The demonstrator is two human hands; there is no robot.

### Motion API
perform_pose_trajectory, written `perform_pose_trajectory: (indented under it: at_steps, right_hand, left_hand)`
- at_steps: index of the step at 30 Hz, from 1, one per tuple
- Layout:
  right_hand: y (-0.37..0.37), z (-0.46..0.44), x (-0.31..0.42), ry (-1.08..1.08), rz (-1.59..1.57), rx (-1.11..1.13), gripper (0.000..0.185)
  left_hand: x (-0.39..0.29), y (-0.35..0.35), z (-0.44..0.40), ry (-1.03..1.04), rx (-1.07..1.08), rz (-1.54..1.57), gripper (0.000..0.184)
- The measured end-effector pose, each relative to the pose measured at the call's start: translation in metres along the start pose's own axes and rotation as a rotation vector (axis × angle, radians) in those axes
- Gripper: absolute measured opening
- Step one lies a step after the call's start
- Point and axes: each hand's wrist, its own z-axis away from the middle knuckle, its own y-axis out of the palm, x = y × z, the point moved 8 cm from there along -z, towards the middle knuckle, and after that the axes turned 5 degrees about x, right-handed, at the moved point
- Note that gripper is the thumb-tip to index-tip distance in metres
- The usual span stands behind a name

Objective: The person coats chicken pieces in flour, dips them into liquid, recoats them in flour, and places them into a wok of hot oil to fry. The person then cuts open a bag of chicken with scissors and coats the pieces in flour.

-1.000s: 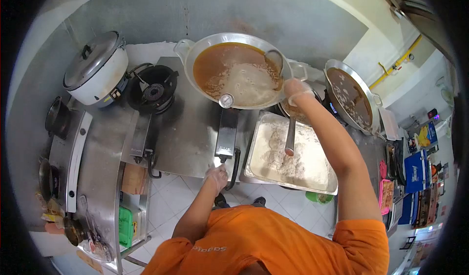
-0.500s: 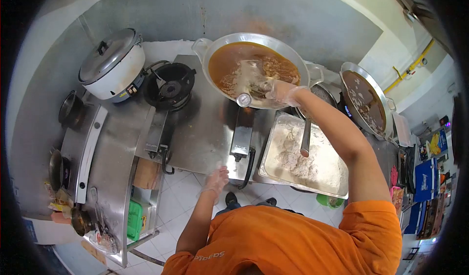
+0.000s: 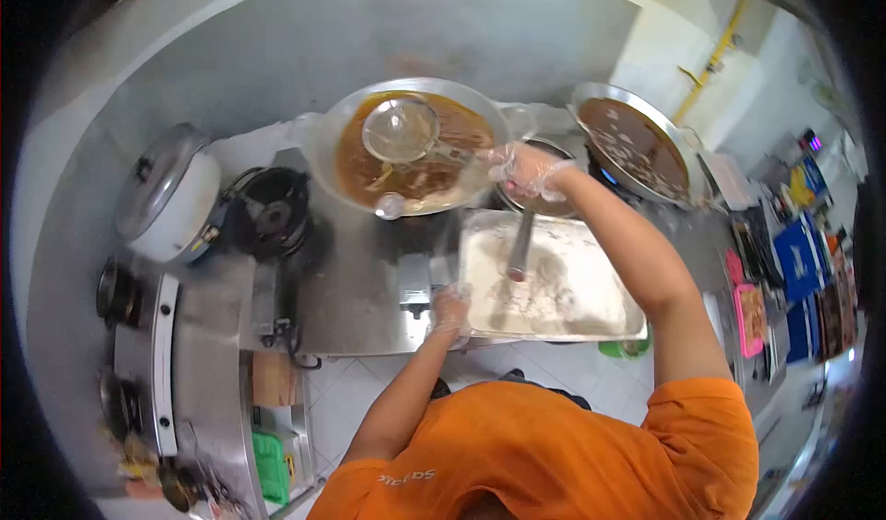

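Observation:
In my gloved right hand [image 3: 526,169] is the handle of a round wire-mesh strainer [image 3: 401,131]. Its mesh is held over a large wok [image 3: 323,119] of brown frying oil [image 3: 369,165], with pale foam near one side. My left hand [image 3: 450,308], also in a clear glove, is at the left edge of a metal tray [image 3: 637,322] of white flour [image 3: 572,289], close to the burner's metal box [image 3: 415,285]. Blur hides whether its fingers grip anything. A round dial thermometer [image 3: 389,206] sits at the wok's near rim. A thick metal handle [image 3: 521,248] juts out over the flour.
To the right stands a second wok [image 3: 637,146] of dark oil. On the left are a large rice cooker [image 3: 166,192] and a black gas burner [image 3: 268,211]. A green basket [image 3: 269,465] sits on a shelf below the steel counter [image 3: 351,308].
The strainer has risen out of the foaming oil and now shows above the wok. My left hand has moved forward and right to the tray's edge. The whole view has shifted.

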Motion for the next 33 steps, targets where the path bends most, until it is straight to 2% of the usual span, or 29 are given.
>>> perform_pose_trajectory:
  at_steps: [2, 4, 5, 6, 7, 8, 9, 10, 11, 12, 14, 16, 17, 20, 23, 25, 26, 33]
  right_hand:
    - [-0.036, 0.038, -0.013, 0.0, 0.007, -0.083, 0.059]
    - [-0.087, 0.067, -0.045, 0.017, 0.075, -0.224, 0.059]
    - [-0.116, 0.084, -0.061, 0.032, 0.131, -0.272, 0.059]
    - [-0.163, 0.085, -0.088, -0.179, 0.343, -0.379, 0.059]
    - [-0.186, 0.105, -0.103, -0.118, 0.321, -0.432, 0.059]
    - [-0.209, 0.127, -0.118, -0.057, 0.296, -0.485, 0.059]
    - [-0.231, 0.149, -0.132, 0.002, 0.268, -0.537, 0.06]
    - [-0.26, 0.162, -0.16, 0.029, 0.35, -0.601, 0.055]
    - [-0.293, 0.172, -0.193, 0.059, 0.43, -0.664, 0.05]
    - [-0.32, 0.182, -0.222, 0.174, 0.669, -0.667, 0.044]
    - [-0.361, 0.198, -0.273, 0.408, 1.14, -0.635, 0.034]
    - [-0.39, 0.219, -0.322, 0.584, 1.054, -0.737, 0.026]
    - [-0.405, 0.229, -0.344, 0.668, 1.01, -0.789, 0.024]
    - [-0.434, 0.25, -0.405, 0.691, 0.918, -0.829, 0.027]
    - [-0.431, 0.257, -0.412, 0.711, 1.013, -0.691, 0.029]
    - [-0.438, 0.239, -0.45, 0.728, 1.015, -0.567, 0.03]
    - [-0.442, 0.231, -0.468, 0.736, 1.018, -0.503, 0.03]
    - [-0.405, 0.191, -0.435, 0.496, 1.062, -0.104, 0.028]
  left_hand:
    - [-0.005, 0.011, 0.006, 0.163, -0.154, -0.27, 0.032]
    - [0.0, -0.004, 0.018, -0.088, 0.039, 0.182, 0.031]
    - [-0.01, -0.003, 0.027, 0.109, 0.065, 0.012, 0.036]
    - [-0.001, -0.012, 0.043, -0.161, 0.027, 0.248, 0.04]
    - [-0.01, -0.022, 0.063, -0.304, 0.067, 0.534, 0.04]
    - [-0.005, -0.012, 0.065, -0.073, -0.057, 0.07, 0.038]
    - [-0.02, -0.034, 0.078, -0.263, -0.041, 0.364, 0.032]
    - [-0.036, -0.026, 0.082, 0.107, -0.156, -0.118, 0.029]
    - [-0.005, -0.008, 0.083, -0.069, -0.166, 0.236, 0.029]
    - [0.026, 0.01, 0.087, -0.234, -0.249, 0.597, 0.031]
    - [0.0, -0.02, 0.097, -0.254, -0.296, 0.554, 0.036]
    - [-0.032, -0.05, 0.101, -0.354, -0.293, 0.512, 0.042]
    - [-0.042, -0.056, 0.098, -0.322, -0.322, 0.388, 0.045]
    - [-0.041, -0.064, 0.102, -0.248, -0.388, 0.102, 0.051]
    - [-0.04, -0.064, 0.102, -0.281, -0.4, -0.003, 0.051]
    - [-0.019, -0.047, 0.105, -0.334, -0.375, 0.211, 0.049]
    - [-0.001, -0.041, 0.104, -0.304, -0.344, 0.138, 0.049]
    - [-0.023, -0.054, 0.107, -0.338, -0.388, -0.013, 0.046]
